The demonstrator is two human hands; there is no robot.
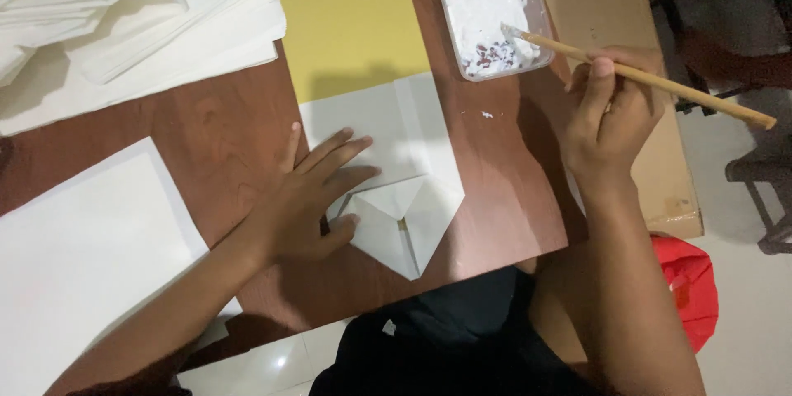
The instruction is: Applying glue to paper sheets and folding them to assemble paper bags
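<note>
left hand point(309, 198) palm-down, fingers spread and extended flat, pointing up and to the right; thumb tucked toward the body. left forearm enters from lower left, running diagonally. right hand point(606, 120) raised, curled in a pinch grip, thumb up along the top. right forearm rises steeply from lower right, wrist bent slightly inward.

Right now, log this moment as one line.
left hand: flat on folded white paper | right hand: holds wooden brush | brush tip: at paste tub
</note>
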